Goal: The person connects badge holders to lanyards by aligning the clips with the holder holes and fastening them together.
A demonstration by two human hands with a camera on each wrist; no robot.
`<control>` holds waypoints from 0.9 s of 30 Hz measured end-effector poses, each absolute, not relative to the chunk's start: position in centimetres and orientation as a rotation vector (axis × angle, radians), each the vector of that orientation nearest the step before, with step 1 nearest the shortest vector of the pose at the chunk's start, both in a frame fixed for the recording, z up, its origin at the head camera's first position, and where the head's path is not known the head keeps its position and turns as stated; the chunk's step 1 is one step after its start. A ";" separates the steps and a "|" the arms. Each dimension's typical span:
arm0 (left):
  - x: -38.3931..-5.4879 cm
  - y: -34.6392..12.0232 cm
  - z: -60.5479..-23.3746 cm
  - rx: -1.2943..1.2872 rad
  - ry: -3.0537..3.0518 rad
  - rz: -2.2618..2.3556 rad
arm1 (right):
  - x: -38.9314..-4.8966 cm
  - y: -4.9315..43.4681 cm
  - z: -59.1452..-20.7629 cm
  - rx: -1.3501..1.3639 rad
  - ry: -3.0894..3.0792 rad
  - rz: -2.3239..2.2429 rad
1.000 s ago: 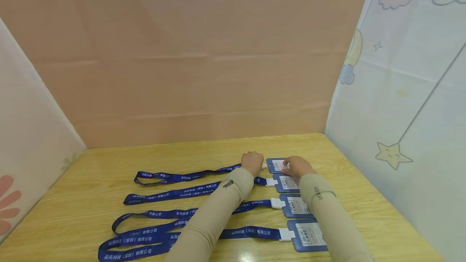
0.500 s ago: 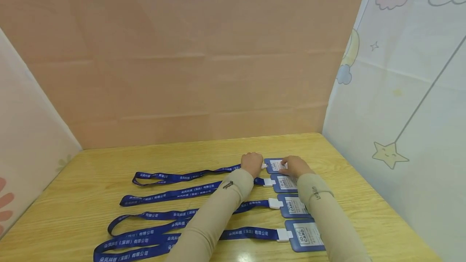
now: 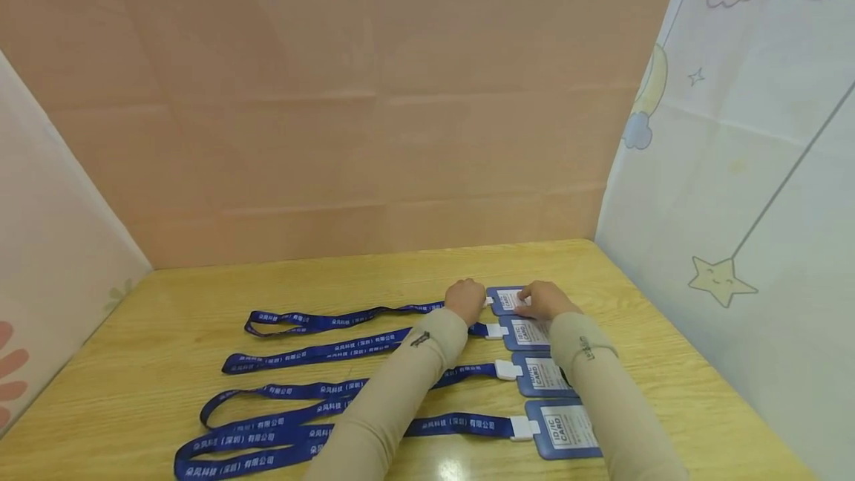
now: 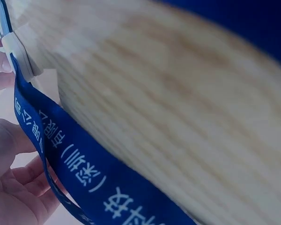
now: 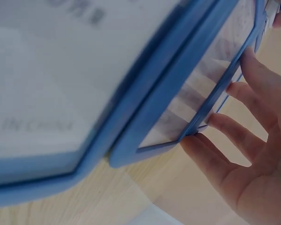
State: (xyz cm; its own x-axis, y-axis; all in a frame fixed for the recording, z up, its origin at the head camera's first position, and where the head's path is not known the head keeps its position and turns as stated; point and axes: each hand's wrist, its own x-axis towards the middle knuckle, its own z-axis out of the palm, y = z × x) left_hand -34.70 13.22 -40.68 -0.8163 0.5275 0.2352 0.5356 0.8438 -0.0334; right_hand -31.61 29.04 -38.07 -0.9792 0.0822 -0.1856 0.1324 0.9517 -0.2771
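Observation:
Blue lanyards with white print, each joined by a white clip to a blue-framed ID card holder, lie in rows. My left hand (image 3: 465, 299) is at the card end of the farthest lanyard (image 3: 354, 318). In the left wrist view, its fingertips pinch the white clip (image 4: 19, 51), and the blue strap (image 4: 79, 159) runs down past the thumb. My right hand (image 3: 546, 300) grips the farthest card holder (image 3: 505, 300) at its right side, thumb over the face. The right wrist view has fingers (image 5: 232, 136) bent at the holders' edges; a nearer holder (image 5: 84, 93) fills the foreground.
Closer to me lie a second card holder (image 3: 523, 334), a third holder (image 3: 539, 375) and the nearest holder (image 3: 559, 433), their straps stretching left over the wooden table (image 3: 133, 362). A tan backdrop (image 3: 374, 132) stands behind, with a patterned panel (image 3: 748, 191) at right.
Both hands stay at the farthest lanyard and its card holder, with hardly any movement. The head view shifts slightly.

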 end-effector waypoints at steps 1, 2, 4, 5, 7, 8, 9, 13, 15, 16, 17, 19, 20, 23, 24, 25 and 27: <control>-34.7 13.2 -40.6 -0.818 -2.785 -0.042 | -31.6 29.0 -38.0 0.165 2.930 -0.432; -34.7 13.2 -40.6 -0.819 -2.786 -0.038 | -31.7 28.9 -38.0 0.165 2.929 -0.430; -34.6 13.2 -40.5 -0.819 -2.787 -0.034 | -31.7 28.8 -38.1 0.171 2.922 -0.433; -34.6 13.2 -40.5 -0.819 -2.790 -0.033 | -31.8 28.7 -38.1 0.173 2.918 -0.436; -34.6 13.2 -40.4 -0.820 -2.806 -0.026 | -31.8 28.6 -38.1 0.182 2.909 -0.453; -34.5 13.2 -40.4 -0.822 -2.815 -0.022 | -31.9 28.5 -38.1 0.183 2.907 -0.456; -34.5 13.2 -40.3 -0.825 -2.824 -0.018 | -31.9 28.5 -38.0 0.183 2.904 -0.458; -34.3 13.2 -39.8 -0.832 -2.852 0.000 | -32.0 28.4 -37.7 0.157 2.914 -0.428; -34.1 13.1 -39.6 -0.830 -2.853 0.002 | -32.0 28.3 -37.4 0.141 2.914 -0.406; -34.0 13.0 -39.6 -0.829 -2.851 -0.001 | -32.0 28.3 -37.3 0.137 2.914 -0.396; -33.9 13.0 -39.5 -0.828 -2.853 -0.001 | -32.0 28.2 -37.1 0.135 2.912 -0.387; -33.8 12.9 -39.7 -0.825 -2.856 0.001 | -31.9 28.1 -36.9 0.133 2.910 -0.374; -33.7 13.0 -39.8 -0.820 -2.869 0.007 | -31.9 28.0 -36.9 0.138 2.907 -0.374; -33.9 13.5 -40.1 -0.776 -2.949 0.050 | -31.9 28.0 -37.0 0.149 2.903 -0.370; -33.9 13.7 -40.2 -0.754 -2.968 0.065 | -31.9 28.0 -37.1 0.149 2.905 -0.370; -33.9 14.1 -40.5 -0.734 -2.976 0.081 | -31.9 28.1 -37.2 0.153 2.905 -0.375; -33.4 13.8 -40.5 -0.701 -2.987 0.079 | -31.8 28.4 -37.6 0.150 2.908 -0.374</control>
State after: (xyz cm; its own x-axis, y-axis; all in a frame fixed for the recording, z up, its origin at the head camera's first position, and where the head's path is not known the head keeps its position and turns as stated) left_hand -33.39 13.79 -40.54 -0.8931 0.4460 0.0586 0.4422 0.8944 -0.0667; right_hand -31.85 28.41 -37.59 -0.9738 0.0739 -0.2149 0.1259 0.9628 -0.2391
